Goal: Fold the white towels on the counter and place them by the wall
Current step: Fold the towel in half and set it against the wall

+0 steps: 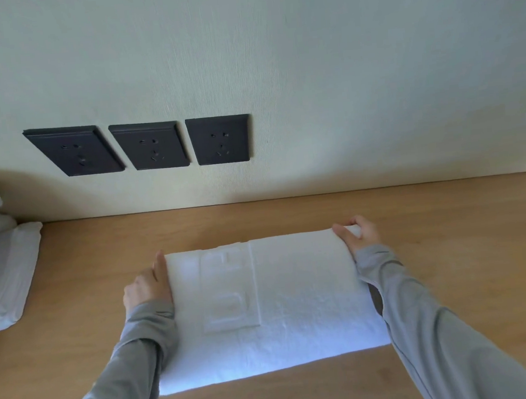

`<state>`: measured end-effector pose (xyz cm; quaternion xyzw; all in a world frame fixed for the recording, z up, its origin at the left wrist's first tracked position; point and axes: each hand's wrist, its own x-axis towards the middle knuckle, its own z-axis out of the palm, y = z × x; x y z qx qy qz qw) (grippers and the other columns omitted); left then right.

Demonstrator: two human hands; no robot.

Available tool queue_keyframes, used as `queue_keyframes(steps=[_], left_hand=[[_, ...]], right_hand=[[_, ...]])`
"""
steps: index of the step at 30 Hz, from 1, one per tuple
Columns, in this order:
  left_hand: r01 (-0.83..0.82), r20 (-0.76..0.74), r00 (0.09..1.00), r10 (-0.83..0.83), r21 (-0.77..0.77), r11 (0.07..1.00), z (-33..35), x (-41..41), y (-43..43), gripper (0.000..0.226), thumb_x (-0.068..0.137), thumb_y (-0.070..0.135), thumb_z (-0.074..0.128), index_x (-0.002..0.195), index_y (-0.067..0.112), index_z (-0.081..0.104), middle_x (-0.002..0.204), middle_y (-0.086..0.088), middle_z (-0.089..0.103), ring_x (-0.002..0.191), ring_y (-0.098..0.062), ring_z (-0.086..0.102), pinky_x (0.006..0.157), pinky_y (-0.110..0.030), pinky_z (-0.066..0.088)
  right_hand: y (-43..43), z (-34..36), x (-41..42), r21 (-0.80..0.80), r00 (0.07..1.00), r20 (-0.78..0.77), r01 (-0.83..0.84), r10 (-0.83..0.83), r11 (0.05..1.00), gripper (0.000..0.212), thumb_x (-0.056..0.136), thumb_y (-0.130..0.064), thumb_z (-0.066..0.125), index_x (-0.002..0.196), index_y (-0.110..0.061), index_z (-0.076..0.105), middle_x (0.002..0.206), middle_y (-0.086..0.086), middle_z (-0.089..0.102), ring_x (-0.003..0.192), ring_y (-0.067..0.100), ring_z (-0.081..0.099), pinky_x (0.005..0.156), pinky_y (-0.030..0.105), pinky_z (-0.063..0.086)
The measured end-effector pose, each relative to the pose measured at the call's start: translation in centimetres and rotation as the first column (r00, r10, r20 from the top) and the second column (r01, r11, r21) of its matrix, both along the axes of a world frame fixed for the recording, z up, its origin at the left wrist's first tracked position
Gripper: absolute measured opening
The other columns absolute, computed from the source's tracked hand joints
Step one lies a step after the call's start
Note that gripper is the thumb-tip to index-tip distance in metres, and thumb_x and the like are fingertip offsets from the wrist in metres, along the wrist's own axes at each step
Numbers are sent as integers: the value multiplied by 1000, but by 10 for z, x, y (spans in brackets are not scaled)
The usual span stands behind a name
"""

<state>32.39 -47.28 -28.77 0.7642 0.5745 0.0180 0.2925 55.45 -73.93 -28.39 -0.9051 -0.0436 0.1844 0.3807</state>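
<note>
A white towel (295,298) lies folded flat on the wooden counter (449,230), with an embossed band on its left half. My left hand (148,289) grips the towel's left edge, thumb along the top. At the far right corner my right hand (358,234) holds the towel, fingers curled round the fold. Both grey sleeves run along the towel's sides. The wall (341,97) rises a short way behind the towel.
Three black wall sockets (149,145) sit above the counter at the left. More white towels (4,269) are piled at the left edge against the wall. Bare counter shows to the right and behind the towel.
</note>
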Motion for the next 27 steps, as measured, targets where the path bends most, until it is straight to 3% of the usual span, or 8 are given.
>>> queue_keyframes(steps=[4, 7, 11, 13, 16, 19, 24, 27], left_hand=[[-1, -81, 997, 4, 32, 999, 7, 2, -5, 69, 97, 50, 19, 106, -3, 62, 107, -33, 60, 101, -46, 53, 81, -42, 38], [74, -72, 996, -58, 250, 965, 28, 0, -14, 46, 97, 39, 31, 115, 2, 51, 115, -27, 54, 105, -42, 49, 84, -47, 39], [419, -66, 881, -469, 571, 706, 65, 11, -73, 50, 93, 37, 34, 129, 8, 53, 135, -18, 51, 125, -39, 46, 100, -56, 35], [635, -169, 733, -659, 518, 573, 66, 20, -119, 58, 92, 43, 24, 134, 14, 50, 144, -11, 43, 134, -32, 39, 106, -56, 31], [704, -228, 704, -673, 350, 618, 58, 29, -146, 63, 92, 43, 10, 142, 18, 39, 151, -4, 30, 139, -26, 28, 111, -53, 22], [719, -299, 693, -656, 356, 597, 38, 29, -141, 65, 90, 43, -6, 149, 21, 12, 156, 0, 3, 144, -23, 0, 114, -50, -1], [753, -366, 658, -658, 292, 590, 15, 32, -141, 60, 88, 40, -18, 144, 20, -23, 151, 0, -30, 137, -21, -32, 110, -46, -24], [768, -319, 640, -699, 296, 568, 19, 28, -132, 59, 86, 43, -18, 141, 23, -26, 153, 4, -28, 135, -16, -33, 108, -41, -27]], right_hand=[[11, 3, 1, -277, 998, 17, -53, 60, 959, 43, 90, -40, 55, 114, -4, 55, 112, 24, 55, 103, 38, 53, 84, 37, 43], [14, 12, -3, -350, 990, 76, -88, 122, 932, 45, 94, -37, 48, 118, 1, 51, 121, 25, 48, 113, 37, 46, 92, 40, 40], [10, 37, -16, -573, 904, 286, -104, 317, 813, 39, 97, -35, 41, 119, -5, 51, 125, 15, 48, 116, 31, 43, 93, 42, 36], [12, 53, -35, -552, 806, 453, -83, 382, 830, 37, 98, -30, 36, 118, -7, 56, 128, 12, 53, 120, 30, 46, 95, 41, 35], [24, 62, -88, -348, 637, 659, -212, 399, 913, 41, 91, -21, 34, 110, -3, 66, 121, 15, 63, 117, 34, 56, 98, 54, 40], [31, 43, -126, -511, 653, 417, -406, 632, 757, 45, 97, -25, 28, 136, -10, 46, 146, 5, 40, 139, 25, 30, 113, 50, 15], [29, 20, -130, -606, 681, 357, -351, 639, 713, 53, 90, -31, 26, 132, -11, 52, 140, 4, 48, 132, 22, 43, 107, 52, 29], [24, 18, -125, -636, 650, 293, -415, 701, 650, 60, 92, -39, 14, 144, -15, 30, 152, 0, 29, 142, 17, 21, 115, 45, 12]])
